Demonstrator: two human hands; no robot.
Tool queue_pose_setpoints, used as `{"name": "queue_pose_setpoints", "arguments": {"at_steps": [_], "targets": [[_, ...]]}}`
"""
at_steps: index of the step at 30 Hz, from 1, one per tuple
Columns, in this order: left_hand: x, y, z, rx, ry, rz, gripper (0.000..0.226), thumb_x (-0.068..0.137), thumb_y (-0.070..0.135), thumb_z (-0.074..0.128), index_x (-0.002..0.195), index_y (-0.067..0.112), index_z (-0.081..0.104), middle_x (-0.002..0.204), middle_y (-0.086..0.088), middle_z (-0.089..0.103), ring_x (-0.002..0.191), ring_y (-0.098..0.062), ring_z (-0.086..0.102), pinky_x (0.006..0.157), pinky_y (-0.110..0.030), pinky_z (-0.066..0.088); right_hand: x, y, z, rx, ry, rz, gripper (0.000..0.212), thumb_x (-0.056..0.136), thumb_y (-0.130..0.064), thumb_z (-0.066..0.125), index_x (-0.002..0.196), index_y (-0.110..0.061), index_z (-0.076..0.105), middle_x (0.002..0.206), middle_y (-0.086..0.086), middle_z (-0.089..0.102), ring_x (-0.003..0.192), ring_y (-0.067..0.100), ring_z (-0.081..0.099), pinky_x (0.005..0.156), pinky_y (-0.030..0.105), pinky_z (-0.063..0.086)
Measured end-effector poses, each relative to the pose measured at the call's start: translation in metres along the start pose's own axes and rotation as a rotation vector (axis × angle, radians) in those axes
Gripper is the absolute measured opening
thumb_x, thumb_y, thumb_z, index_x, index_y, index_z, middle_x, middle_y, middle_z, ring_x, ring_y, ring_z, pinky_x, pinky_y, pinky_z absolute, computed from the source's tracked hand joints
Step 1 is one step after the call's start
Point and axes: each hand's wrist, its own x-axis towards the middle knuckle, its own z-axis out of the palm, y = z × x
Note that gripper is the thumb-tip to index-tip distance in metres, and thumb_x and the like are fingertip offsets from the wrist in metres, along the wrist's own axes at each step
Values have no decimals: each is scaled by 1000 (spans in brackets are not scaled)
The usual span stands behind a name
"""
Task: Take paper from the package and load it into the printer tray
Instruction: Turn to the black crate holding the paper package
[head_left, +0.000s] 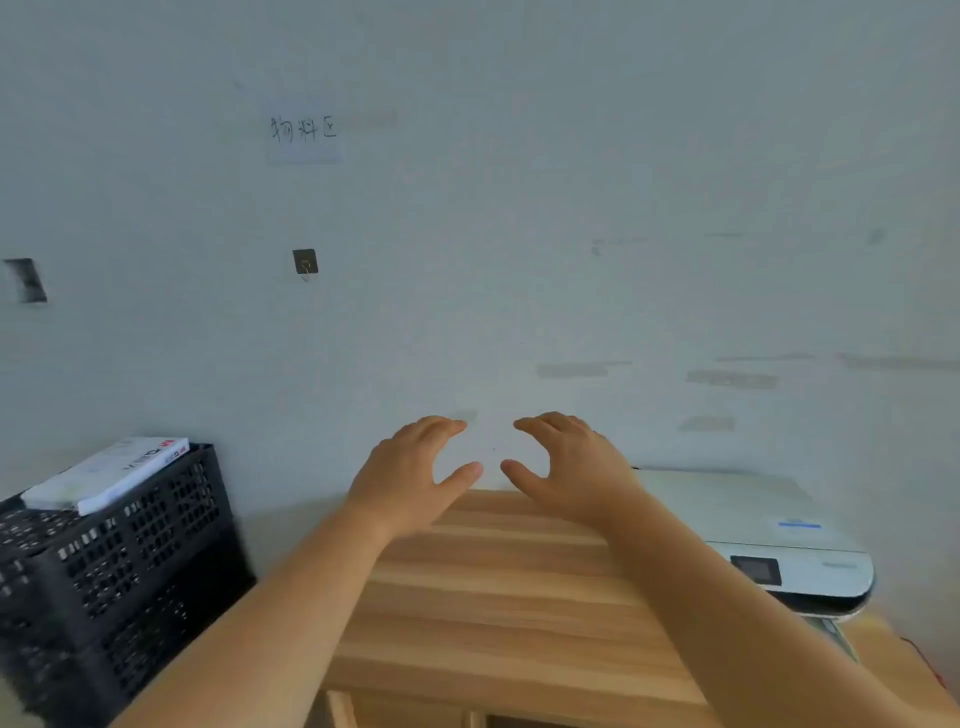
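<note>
A white paper package (111, 473) with red print lies tilted on top of a black plastic crate (119, 561) at the left. A white printer (769, 535) with a small dark screen sits at the right end of the wooden table (498, 613). My left hand (410, 478) and my right hand (569, 467) hover side by side above the table's far edge, near the wall, fingers curved and apart, palms down, holding nothing. The printer's tray is hidden from this angle.
A pale wall (519, 208) rises right behind the table, bearing a handwritten paper label (304, 132) and a small dark hook (305, 262). The crate stands to the left of the table, lower than its top.
</note>
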Motion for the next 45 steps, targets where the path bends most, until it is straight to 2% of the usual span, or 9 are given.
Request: {"name": "queue_pose_setpoints", "arguments": {"at_steps": [6,11,16,24,28,38,45], "targets": [[-44,-87,-26,-15,-26,-38,58,91,58,46,141,29,41,146,13,41,135,-8,35,111,-35,31,10,-83,55,55,-71,-2,57,87,-58,52,135,-30,50,133,-8,55,123,15,49,93,35,46],[-75,-154,-47,-15,-40,-98,71,83,69,34,141,29,40,147,10,40,136,-10,34,111,-37,30,25,-139,94,97,-130,-15,56,87,-56,54,136,-30,49,135,-8,53,125,14,47,96,34,43],[-89,-211,-61,-25,-11,-173,60,90,60,44,141,28,41,146,10,41,135,-10,36,111,-39,31,54,-181,134,153,-181,-58,54,87,-53,55,136,-30,49,134,-7,54,126,16,47,98,37,44],[-102,-299,-78,36,-30,-340,58,91,58,45,141,31,39,148,11,39,135,-9,34,108,-28,27,111,-229,219,242,-299,-180,57,86,-57,51,136,-29,49,132,-5,56,123,18,50,96,38,47],[-106,-346,-93,41,-8,-435,57,89,60,46,140,34,40,147,13,39,136,-7,33,112,-34,30,141,-264,262,299,-340,-246,56,88,-56,52,137,-29,48,137,-4,53,127,18,47,100,38,44],[-144,-460,-117,56,93,-598,56,88,62,45,136,32,46,142,12,46,131,-10,40,109,-35,34,191,-365,342,395,-439,-333,59,86,-58,50,137,-28,48,138,-2,53,128,20,49,102,42,44],[-192,-563,-145,37,85,-619,58,88,63,43,138,33,44,145,11,43,135,-10,36,112,-41,31,198,-465,399,358,-480,-343,57,89,-56,52,138,-28,48,140,-3,50,127,17,48,101,35,43]]}}
